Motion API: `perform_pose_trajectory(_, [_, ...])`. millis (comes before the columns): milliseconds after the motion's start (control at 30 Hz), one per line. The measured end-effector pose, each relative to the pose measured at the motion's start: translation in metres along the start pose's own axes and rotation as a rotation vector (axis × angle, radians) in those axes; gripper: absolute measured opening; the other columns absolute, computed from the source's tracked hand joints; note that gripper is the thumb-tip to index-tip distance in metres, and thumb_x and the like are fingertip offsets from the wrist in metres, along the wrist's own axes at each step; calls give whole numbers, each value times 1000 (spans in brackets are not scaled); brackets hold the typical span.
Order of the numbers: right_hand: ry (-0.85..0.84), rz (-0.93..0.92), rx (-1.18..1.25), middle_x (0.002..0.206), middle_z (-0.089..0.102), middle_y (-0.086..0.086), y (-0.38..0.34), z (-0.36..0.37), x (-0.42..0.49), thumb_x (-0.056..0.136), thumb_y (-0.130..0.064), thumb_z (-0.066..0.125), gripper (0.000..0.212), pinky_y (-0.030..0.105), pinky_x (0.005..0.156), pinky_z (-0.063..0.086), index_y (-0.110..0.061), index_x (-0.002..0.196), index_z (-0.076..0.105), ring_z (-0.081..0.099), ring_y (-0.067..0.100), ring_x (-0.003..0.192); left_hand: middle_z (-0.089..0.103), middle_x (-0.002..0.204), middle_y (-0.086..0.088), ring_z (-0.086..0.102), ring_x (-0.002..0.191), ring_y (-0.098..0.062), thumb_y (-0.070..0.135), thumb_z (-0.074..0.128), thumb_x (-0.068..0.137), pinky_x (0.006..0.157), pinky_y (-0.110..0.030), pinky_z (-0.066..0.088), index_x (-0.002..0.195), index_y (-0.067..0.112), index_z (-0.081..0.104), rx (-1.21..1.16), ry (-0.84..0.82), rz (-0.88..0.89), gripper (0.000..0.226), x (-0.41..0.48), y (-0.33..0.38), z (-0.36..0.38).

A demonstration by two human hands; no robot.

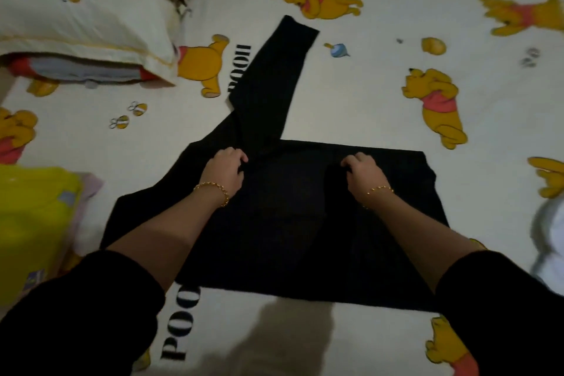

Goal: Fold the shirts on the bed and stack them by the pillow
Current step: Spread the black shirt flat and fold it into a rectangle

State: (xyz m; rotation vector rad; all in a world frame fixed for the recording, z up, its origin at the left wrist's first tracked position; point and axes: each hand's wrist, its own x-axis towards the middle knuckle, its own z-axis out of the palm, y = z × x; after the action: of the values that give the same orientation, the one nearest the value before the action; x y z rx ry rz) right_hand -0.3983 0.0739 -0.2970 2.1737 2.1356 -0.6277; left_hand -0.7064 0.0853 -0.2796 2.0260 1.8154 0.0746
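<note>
Black shirt [290, 223] pinched near its far edge by left hand [224, 168] and right hand [363, 169], fingers curled; an uneven lift could drag the outstretched sleeve [271, 76] askew.

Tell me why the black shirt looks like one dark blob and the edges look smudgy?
Head view: dim light swallows the folds of the black shirt; a soft shadow lies on the bed sheet near the camera; the white cloth at the right edge is blurred.

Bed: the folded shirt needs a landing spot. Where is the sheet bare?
Bare: sheet between pillow and black shirt; sheet right of its raised sleeve. Crowded: yellow garment at left edge, white cloth at right.
</note>
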Motion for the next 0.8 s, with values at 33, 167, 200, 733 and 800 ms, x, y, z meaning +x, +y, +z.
perform_pose_trajectory(33, [68, 6, -6, 118, 54, 13, 17, -4, 4, 88, -1, 51, 32, 44, 88, 47, -9, 119, 59, 50, 30, 110, 53, 115, -5, 49, 108, -22, 15, 57, 89, 94, -37, 44, 122, 16, 54, 44, -8, 37, 33, 14, 9, 4])
perform_pose_trajectory(167, [201, 33, -28, 122, 56, 17, 58, -13, 20, 90, -2, 52, 35, 46, 88, 46, -4, 124, 57, 52, 34, 112, 43, 137, -7, 43, 121, -25, 21, 55, 93, 101, -40, 41, 144, 15, 35, 220, 13, 157, 55, 56, 33, 13])
perform_pose_trajectory(200, [177, 40, -33, 131, 52, 16, 65, -13, 24, 91, -7, 53, 40, 47, 94, 44, -6, 131, 51, 48, 33, 120, 40, 141, -6, 40, 124, -25, 23, 57, 92, 101, -41, 40, 145, 17, 32, 253, 2, 185, 59, 65, 36, 15])
perform_pose_trajectory(733, [-78, -137, -77, 114, 54, 4, 93, -25, 52, 88, -49, 56, 41, 38, 97, 37, -18, 114, 47, 48, 24, 107, 45, 138, -2, 31, 137, -18, 51, 54, 87, 116, -40, 10, 125, 15, 57, 727, -104, 663, 52, 98, 33, 13])
perform_pose_trajectory(800, [-102, -152, -128, 114, 53, 3, 90, -28, 45, 85, -52, 59, 47, 38, 97, 37, -19, 114, 45, 48, 23, 107, 49, 133, 0, 31, 136, -16, 53, 48, 90, 115, -37, -5, 125, 16, 57, 809, -152, 713, 52, 93, 36, 4])
